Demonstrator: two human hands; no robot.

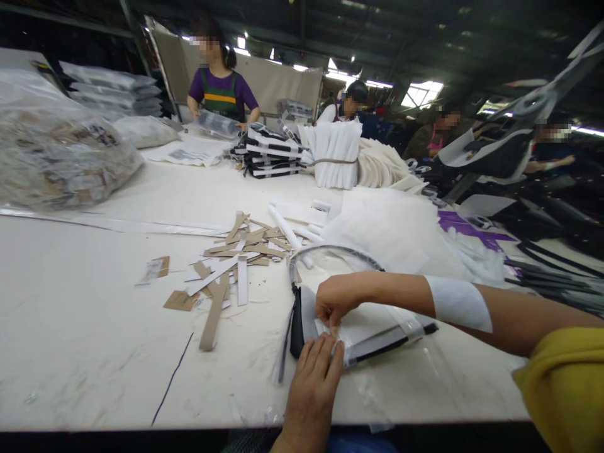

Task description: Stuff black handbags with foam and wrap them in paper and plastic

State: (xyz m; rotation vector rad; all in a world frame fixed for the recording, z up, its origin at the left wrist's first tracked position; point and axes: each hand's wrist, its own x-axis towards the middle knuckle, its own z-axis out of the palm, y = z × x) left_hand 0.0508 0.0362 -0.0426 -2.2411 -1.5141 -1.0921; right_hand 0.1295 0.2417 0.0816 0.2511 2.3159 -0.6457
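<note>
1. Lower centre of the frame: a bag [377, 322] with a pale panel and black edging lies on the white worktop [85, 308], its wrapped handle [337, 248] arching up behind it.
2. The left hand [314, 377] comes in from the bottom edge, its fingers stretched out, close together and laid on the bag's near side.
3. The right hand [336, 305] reaches in from the right, fingers curled and fingertips drawn together just beyond the left fingertips; whether they pinch anything is too small to tell. A white band [457, 304] wraps that forearm, below a yellow sleeve [561, 384].
4. Left of the bag, near the centre, brown and white strips [217, 311] lie in a loose heap.
5. Behind the bag, right of centre, white sheets [387, 226] are piled beside white rolls [285, 226].
6. Upper centre: a stack of black-and-white pieces [271, 151] beside a tied white bundle [337, 154].
7. Upper left: a bulging clear sack [61, 151]; right of it, a co-worker [221, 94] in a purple top and green apron handles a clear-wrapped item [217, 124].
</note>
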